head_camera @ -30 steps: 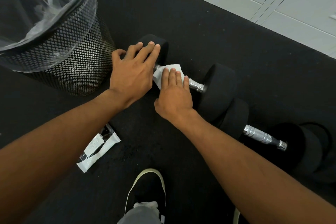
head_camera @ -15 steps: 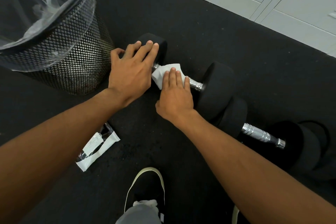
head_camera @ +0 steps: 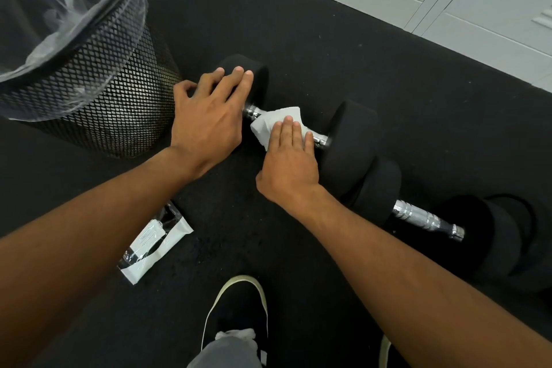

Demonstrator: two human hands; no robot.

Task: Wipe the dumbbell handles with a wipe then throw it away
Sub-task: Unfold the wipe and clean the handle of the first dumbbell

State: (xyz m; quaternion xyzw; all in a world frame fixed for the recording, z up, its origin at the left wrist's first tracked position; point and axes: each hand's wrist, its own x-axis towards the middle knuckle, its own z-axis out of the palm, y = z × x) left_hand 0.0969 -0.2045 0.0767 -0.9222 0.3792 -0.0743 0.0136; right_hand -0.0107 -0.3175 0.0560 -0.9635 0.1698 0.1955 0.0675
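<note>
Progress: first handle [head_camera: 320,140] underway, right hand [head_camera: 291,158] flat pressing wipe [head_camera: 276,120], left hand [head_camera: 206,119] flat bracing dumbbell head [head_camera: 258,76]; 4 o'clock handle [head_camera: 424,218], binning pending.

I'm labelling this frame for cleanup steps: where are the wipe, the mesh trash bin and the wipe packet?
wipe [head_camera: 279,117], head view, on its bare white upper fold.
mesh trash bin [head_camera: 125,116], head view, on its black mesh wall.
wipe packet [head_camera: 153,245], head view, on the wrapper's middle.
</note>
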